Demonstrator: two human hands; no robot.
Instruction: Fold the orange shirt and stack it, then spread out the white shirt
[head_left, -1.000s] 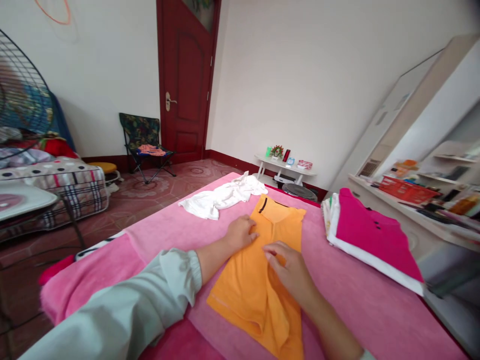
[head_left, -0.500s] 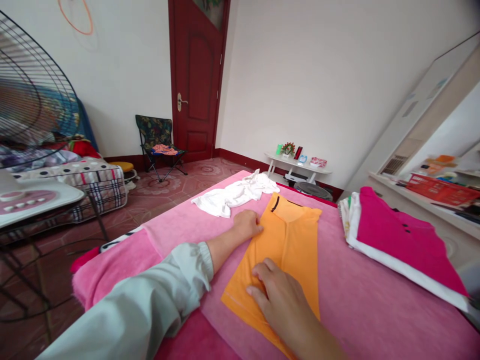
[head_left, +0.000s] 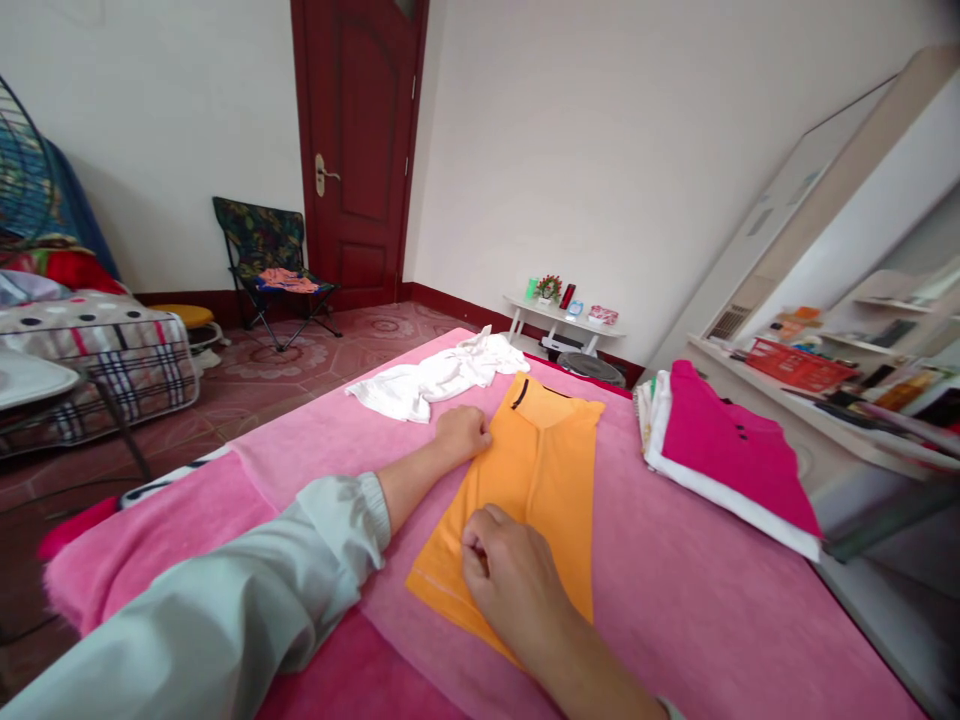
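Fingers (head_left: 480, 548) of our right hand (head_left: 514, 590) curl onto the near hem of the orange shirt (head_left: 551, 465); whether they pinch cloth, we cannot tell. Our left hand (head_left: 461, 435), fingers bent, pins its left edge, grip likewise unclear. The shirt lies folded lengthwise on the pink-covered table (head_left: 712, 600). We judge the folding midway, and a crosswise fold calls for a firm hold on the hem. A white garment (head_left: 442, 375) beyond and a folded stack (head_left: 727, 455) to the right leave room.

One orange shirt (head_left: 551, 450), one white garment (head_left: 435, 378), one folded stack (head_left: 720, 450)
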